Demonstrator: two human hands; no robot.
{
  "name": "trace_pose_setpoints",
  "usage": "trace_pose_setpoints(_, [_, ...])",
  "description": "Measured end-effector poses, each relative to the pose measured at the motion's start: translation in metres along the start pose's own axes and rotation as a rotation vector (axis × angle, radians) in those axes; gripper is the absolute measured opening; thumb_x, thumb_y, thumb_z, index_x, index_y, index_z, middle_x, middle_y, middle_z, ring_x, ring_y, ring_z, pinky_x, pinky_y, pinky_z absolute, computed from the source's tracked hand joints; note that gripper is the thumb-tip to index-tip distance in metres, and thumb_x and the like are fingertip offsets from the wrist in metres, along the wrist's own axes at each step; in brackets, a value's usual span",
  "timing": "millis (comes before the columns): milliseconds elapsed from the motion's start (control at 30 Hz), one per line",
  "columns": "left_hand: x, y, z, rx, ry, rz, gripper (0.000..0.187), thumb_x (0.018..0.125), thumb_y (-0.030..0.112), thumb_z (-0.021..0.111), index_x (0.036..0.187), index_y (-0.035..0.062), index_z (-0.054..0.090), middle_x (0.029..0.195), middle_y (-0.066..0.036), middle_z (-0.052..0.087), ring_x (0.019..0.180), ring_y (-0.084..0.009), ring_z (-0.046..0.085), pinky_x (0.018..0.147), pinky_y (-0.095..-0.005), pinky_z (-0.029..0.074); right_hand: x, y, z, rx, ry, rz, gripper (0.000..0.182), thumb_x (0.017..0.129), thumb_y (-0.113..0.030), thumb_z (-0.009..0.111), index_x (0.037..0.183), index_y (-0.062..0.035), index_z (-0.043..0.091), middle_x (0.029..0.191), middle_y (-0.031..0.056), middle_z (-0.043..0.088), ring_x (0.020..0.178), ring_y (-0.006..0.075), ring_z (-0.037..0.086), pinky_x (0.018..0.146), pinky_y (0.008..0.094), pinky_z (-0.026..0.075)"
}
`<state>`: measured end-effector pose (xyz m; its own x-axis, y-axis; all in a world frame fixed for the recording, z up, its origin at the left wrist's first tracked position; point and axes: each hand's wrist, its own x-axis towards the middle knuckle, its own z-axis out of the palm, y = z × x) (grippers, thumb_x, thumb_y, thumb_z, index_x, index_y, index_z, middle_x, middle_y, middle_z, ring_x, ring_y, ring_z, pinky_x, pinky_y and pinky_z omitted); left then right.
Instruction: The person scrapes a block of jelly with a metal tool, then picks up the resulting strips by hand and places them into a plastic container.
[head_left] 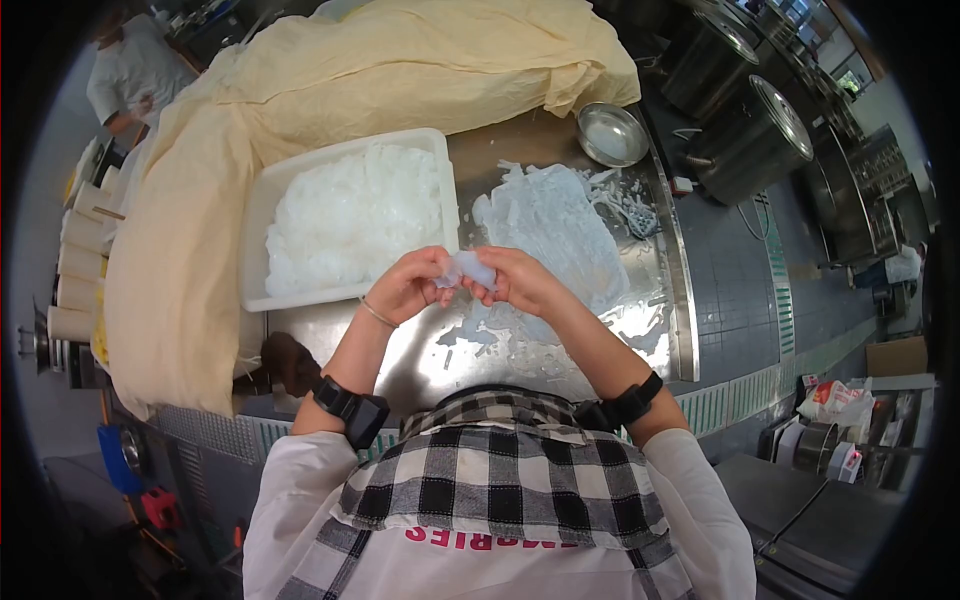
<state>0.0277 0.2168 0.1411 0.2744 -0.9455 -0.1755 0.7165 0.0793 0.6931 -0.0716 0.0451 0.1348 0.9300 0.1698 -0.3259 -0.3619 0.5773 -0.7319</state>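
Note:
Both hands meet above the steel table (400,350), in front of my body. Between them is a translucent whitish jelly-like piece (474,268). My left hand (412,279) has its fingers closed on the left end of this piece. Around the other end, the fingers of my right hand (515,280) are curled. Left of the hands stands a white plastic tub (352,296), heaped with translucent white jelly-like strips (355,205). To the right lies a flat, pale translucent slab (560,225), with broken bits along its far edge.
A steel bowl (612,135) stands at the table's back right. Cream cloth (420,70) covers a bulky mass behind and left of the tub. Large steel pots (755,140) stand beyond the right edge. Another person (135,70) is at the far left.

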Motion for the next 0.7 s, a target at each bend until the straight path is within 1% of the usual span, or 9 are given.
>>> trace_pose_setpoints(167, [-0.021, 0.004, -0.006, -0.061, -0.014, 0.124, 0.009, 0.074, 0.011, 0.044, 0.072, 0.0021, 0.045, 0.078, -0.016, 0.049, 0.064, -0.0217, 0.05, 0.058, -0.0289, 0.043, 0.0, 0.001, -0.005, 0.008, 0.039, 0.045, 0.027, 0.087, -0.02, 0.037, 0.1, 0.0008, 0.047, 0.083, 0.0106, 0.056, 0.065, 0.0142, 0.053, 0.054, 0.0253, 0.044])
trace_pose_setpoints(300, [-0.046, 0.01, -0.016, 0.015, 0.005, 0.223, 0.009, 0.073, 0.011, 0.044, 0.068, 0.0038, 0.043, 0.079, -0.016, 0.05, 0.063, -0.0215, 0.05, 0.057, -0.0289, 0.044, 0.01, -0.004, -0.003, 0.015, 0.1, 0.009, 0.027, 0.087, -0.019, 0.038, 0.099, 0.0029, 0.047, 0.088, 0.0116, 0.055, 0.075, 0.0166, 0.055, 0.064, 0.0284, 0.046])
trace_pose_setpoints(367, [-0.054, 0.01, -0.02, 0.041, 0.051, 0.212, 0.009, 0.073, 0.011, 0.045, 0.068, 0.0037, 0.043, 0.08, -0.016, 0.051, 0.062, -0.0214, 0.051, 0.057, -0.0287, 0.044, 0.025, -0.013, 0.005, 0.027, 0.109, -0.009, 0.027, 0.086, -0.018, 0.038, 0.099, 0.0037, 0.047, 0.09, 0.0118, 0.054, 0.078, 0.0176, 0.054, 0.067, 0.0298, 0.047])
trace_pose_setpoints(433, [-0.06, 0.007, -0.022, 0.068, 0.099, 0.201, 0.009, 0.073, 0.011, 0.045, 0.067, 0.0037, 0.043, 0.08, -0.016, 0.051, 0.062, -0.0214, 0.051, 0.056, -0.0285, 0.044, 0.049, -0.031, 0.02, 0.003, 0.192, -0.121, 0.025, 0.084, -0.016, 0.041, 0.095, 0.0055, 0.047, 0.089, 0.0126, 0.052, 0.077, 0.0195, 0.054, 0.068, 0.0305, 0.048])
trace_pose_setpoints(500, [-0.062, 0.004, -0.024, 0.123, 0.122, 0.203, 0.009, 0.073, 0.01, 0.045, 0.068, 0.0028, 0.044, 0.082, -0.016, 0.052, 0.064, -0.0219, 0.053, 0.056, -0.0284, 0.046, 0.074, -0.052, 0.035, -0.08, 0.194, -0.231, 0.026, 0.083, -0.017, 0.044, 0.094, 0.0065, 0.047, 0.087, 0.0125, 0.051, 0.076, 0.0189, 0.054, 0.068, 0.0297, 0.049])
trace_pose_setpoints(600, [-0.062, -0.001, -0.022, 0.16, 0.176, 0.152, 0.007, 0.074, 0.009, 0.045, 0.071, 0.0022, 0.046, 0.082, -0.016, 0.053, 0.068, -0.0223, 0.055, 0.058, -0.0288, 0.048, 0.104, -0.081, 0.076, -0.175, 0.257, -0.224, 0.032, 0.082, -0.024, 0.046, 0.097, 0.0053, 0.047, 0.089, 0.011, 0.051, 0.08, 0.0207, 0.053, 0.072, 0.032, 0.047])
trace_pose_setpoints(633, [-0.062, -0.002, -0.027, 0.137, 0.105, 0.142, 0.008, 0.074, 0.006, 0.045, 0.079, 0.0008, 0.047, 0.085, -0.015, 0.055, 0.072, -0.0205, 0.057, 0.062, -0.0289, 0.049, 0.114, -0.086, 0.089, -0.281, 0.187, -0.185, 0.036, 0.084, -0.026, 0.044, 0.103, 0.004, 0.046, 0.095, 0.0112, 0.051, 0.087, 0.0208, 0.051, 0.075, 0.0325, 0.045])
trace_pose_setpoints(667, [-0.062, -0.006, -0.031, 0.136, 0.112, 0.147, 0.008, 0.074, 0.006, 0.045, 0.079, 0.0008, 0.047, 0.085, -0.015, 0.055, 0.072, -0.0205, 0.057, 0.062, -0.0289, 0.049, 0.12, -0.089, 0.1, -0.387, 0.117, -0.146, 0.039, 0.085, -0.028, 0.043, 0.109, 0.0027, 0.044, 0.102, 0.0113, 0.051, 0.095, 0.0209, 0.049, 0.078, 0.033, 0.042])
trace_pose_setpoints(700, [-0.061, -0.008, -0.03, 0.124, 0.125, 0.126, 0.008, 0.074, 0.005, 0.045, 0.08, 0.0006, 0.047, 0.086, -0.016, 0.055, 0.072, -0.021, 0.057, 0.062, -0.0287, 0.05, 0.125, -0.091, 0.108, -0.389, 0.112, -0.141, 0.039, 0.085, -0.028, 0.043, 0.109, 0.0027, 0.044, 0.102, 0.0113, 0.051, 0.095, 0.0209, 0.049, 0.078, 0.033, 0.042])
